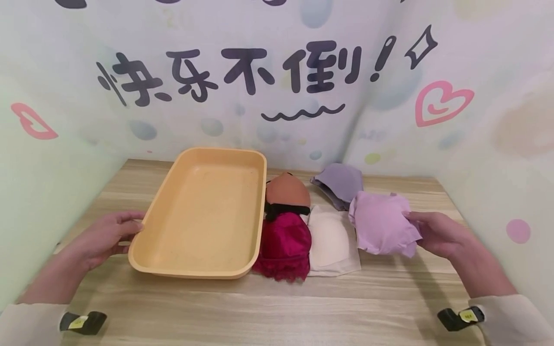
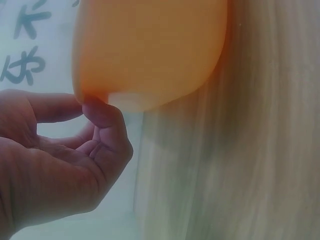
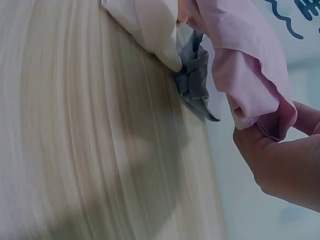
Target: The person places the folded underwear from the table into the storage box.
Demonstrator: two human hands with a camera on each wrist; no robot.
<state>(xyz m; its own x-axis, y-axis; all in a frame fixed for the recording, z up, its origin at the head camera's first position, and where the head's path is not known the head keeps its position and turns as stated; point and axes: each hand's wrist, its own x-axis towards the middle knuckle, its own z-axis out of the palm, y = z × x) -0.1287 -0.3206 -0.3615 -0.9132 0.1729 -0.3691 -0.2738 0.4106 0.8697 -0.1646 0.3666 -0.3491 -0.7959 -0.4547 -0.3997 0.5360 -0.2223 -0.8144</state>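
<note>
My left hand pinches the left rim of a yellow plastic tub between thumb and fingers; a corner of the tub fills the top of the left wrist view. Nothing lies inside the tub. Over at the right, my right hand grips the edge of a folded lilac-pink bra, which hangs above the table. In the right wrist view thumb and fingers close on a fold of the pink bra. Part of the cream bra is hidden behind it.
Right of the tub lie an orange-brown bra with black trim, a magenta bra with lace, and a grey-purple bra. All rest on a wood-grain table. A printed cloth backdrop rises behind and at both sides.
</note>
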